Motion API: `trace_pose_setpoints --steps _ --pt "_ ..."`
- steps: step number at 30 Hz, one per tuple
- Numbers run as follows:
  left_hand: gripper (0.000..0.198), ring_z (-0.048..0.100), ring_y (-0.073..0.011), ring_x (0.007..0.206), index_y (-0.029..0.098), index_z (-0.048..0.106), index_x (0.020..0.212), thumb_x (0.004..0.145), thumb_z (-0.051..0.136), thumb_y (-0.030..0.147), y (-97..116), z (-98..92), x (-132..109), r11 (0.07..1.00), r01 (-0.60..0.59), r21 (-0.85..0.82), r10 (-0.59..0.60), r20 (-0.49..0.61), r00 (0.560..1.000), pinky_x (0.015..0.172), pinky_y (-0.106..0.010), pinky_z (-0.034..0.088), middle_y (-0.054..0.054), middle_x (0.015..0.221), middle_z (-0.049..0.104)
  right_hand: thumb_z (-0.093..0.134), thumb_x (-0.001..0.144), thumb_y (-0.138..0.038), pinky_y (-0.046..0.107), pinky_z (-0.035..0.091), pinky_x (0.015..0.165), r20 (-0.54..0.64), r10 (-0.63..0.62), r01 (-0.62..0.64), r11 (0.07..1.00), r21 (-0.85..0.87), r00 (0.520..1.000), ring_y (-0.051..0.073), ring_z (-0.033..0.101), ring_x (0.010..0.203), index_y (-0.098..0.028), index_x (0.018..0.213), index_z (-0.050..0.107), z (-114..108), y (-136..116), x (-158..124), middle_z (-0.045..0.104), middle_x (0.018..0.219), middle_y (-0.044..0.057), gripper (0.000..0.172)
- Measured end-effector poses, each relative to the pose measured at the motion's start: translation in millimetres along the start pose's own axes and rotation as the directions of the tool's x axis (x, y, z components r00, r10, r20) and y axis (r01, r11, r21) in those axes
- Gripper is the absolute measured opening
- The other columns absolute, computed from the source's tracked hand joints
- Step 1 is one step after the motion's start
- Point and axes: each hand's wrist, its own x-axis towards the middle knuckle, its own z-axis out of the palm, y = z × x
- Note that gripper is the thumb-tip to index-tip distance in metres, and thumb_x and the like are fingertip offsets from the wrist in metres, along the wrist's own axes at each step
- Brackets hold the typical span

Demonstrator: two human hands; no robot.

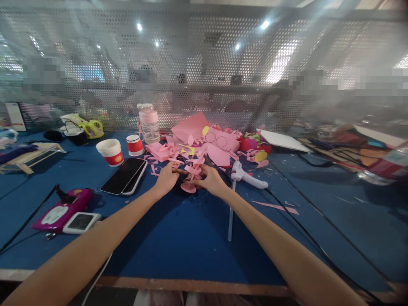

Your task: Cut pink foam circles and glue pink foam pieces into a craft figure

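Note:
A small pink paper craft [193, 171] with strips and a round base disc [188, 187] stands between my two hands at the middle of the table. My right hand [213, 182] grips it from the right, thumb low near the disc and fingers higher up. From the left, my left hand [166, 180] has its fingers closed at the craft's side, with a fingertip against it. Pink paper scraps [162, 151] crowd right behind both hands and blend with the craft's upper part. A white hot glue gun [248, 176] with a clear glue stick [231, 216] lies just right of my right hand.
Left of my hands are a phone [123, 176], paper cups [110, 152], a red cup [134, 145] and a purple device [62, 212]. A clear bottle [148, 123] stands behind. The glue gun's black cord [306, 236] crosses the right side. A perforated metal screen [197, 63] closes off the back.

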Motion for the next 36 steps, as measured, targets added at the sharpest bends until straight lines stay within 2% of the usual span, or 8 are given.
trace_pose_setpoints --steps 2,5,10,13,19,24,36 --pt "0.051 0.064 -0.0157 0.076 0.015 0.054 0.106 0.061 0.041 -0.004 -2.2 -0.2 0.9 1.0 -0.014 0.007 0.014 -0.004 1.0 0.07 -0.027 0.047 -0.002 0.077 0.069 0.073 0.06 -0.032 0.029 0.051 0.06 -0.007 -0.008 0.008 1.0 -0.019 1.0 0.022 0.065 0.073 -0.011 0.098 0.058 1.0 -0.2 -0.5 0.069 0.079 0.008 0.046" --pt "0.049 0.064 -0.0156 0.074 0.017 0.055 0.105 0.062 0.042 -0.002 -5.9 -0.4 2.5 0.999 -0.039 0.014 0.039 0.001 0.999 0.069 -0.027 0.048 -0.001 0.076 0.069 0.071 0.062 -0.032 0.028 0.049 0.059 -0.032 -0.041 0.036 0.99 -0.134 0.999 0.02 0.063 0.069 -0.011 0.086 0.061 0.9 -2.7 -0.4 0.068 0.076 0.007 0.033" --pt "0.046 0.063 -0.015 0.066 0.016 0.056 0.103 0.062 0.044 0.0 -7.9 -0.2 3.1 0.997 -0.072 0.004 0.072 0.012 0.997 0.066 -0.027 0.048 -0.001 0.074 0.07 0.068 0.065 -0.026 0.025 0.046 0.061 0.016 -0.134 0.132 0.942 -0.308 0.991 0.018 0.061 0.068 -0.012 0.076 0.061 0.1 -12.4 -1.0 0.067 0.074 0.005 0.019" --pt "0.041 0.063 -0.0152 0.067 0.016 0.057 0.101 0.063 0.046 0.002 -8.8 -0.5 2.6 0.994 -0.111 -0.007 0.111 0.008 0.994 0.066 -0.026 0.048 -0.001 0.074 0.07 0.066 0.066 -0.025 0.025 0.045 0.063 0.038 -0.146 0.151 0.953 -0.264 0.989 0.018 0.061 0.069 -0.013 0.082 0.062 1.9 -13.8 -2.2 0.066 0.073 0.004 0.02" --pt "0.028 0.065 -0.0179 0.072 0.015 0.057 0.096 0.068 0.053 0.011 -11.1 -1.2 2.4 0.986 -0.165 -0.016 0.165 0.006 0.986 0.065 -0.027 0.049 -0.004 0.077 0.069 0.068 0.063 -0.024 0.023 0.044 0.059 0.032 -0.076 0.08 0.984 -0.161 0.997 0.015 0.06 0.063 -0.015 0.092 0.062 5.9 -6.1 -2.8 0.065 0.067 0.001 0.031" --pt "0.026 0.066 -0.0183 0.076 0.014 0.056 0.095 0.069 0.053 0.011 -6.2 -1.3 0.1 0.987 -0.161 -0.029 0.161 0.016 0.987 0.069 -0.028 0.049 -0.005 0.081 0.069 0.066 0.062 -0.02 0.021 0.042 0.056 0.025 -0.052 0.055 0.984 -0.169 0.998 0.013 0.058 0.06 -0.014 0.089 0.063 6.0 -7.5 -2.5 0.063 0.063 -0.001 0.029" --pt "0.025 0.065 -0.0171 0.066 0.014 0.057 0.096 0.071 0.053 0.014 -10.2 -0.7 2.6 0.99 -0.123 -0.066 0.124 0.0 0.992 0.061 -0.025 0.048 -0.004 0.073 0.069 0.069 0.06 -0.025 0.022 0.043 0.058 0.053 -0.088 0.095 0.987 -0.131 0.995 0.014 0.058 0.061 -0.015 0.091 0.063 3.1 -6.2 -2.6 0.064 0.066 0.0 0.033"
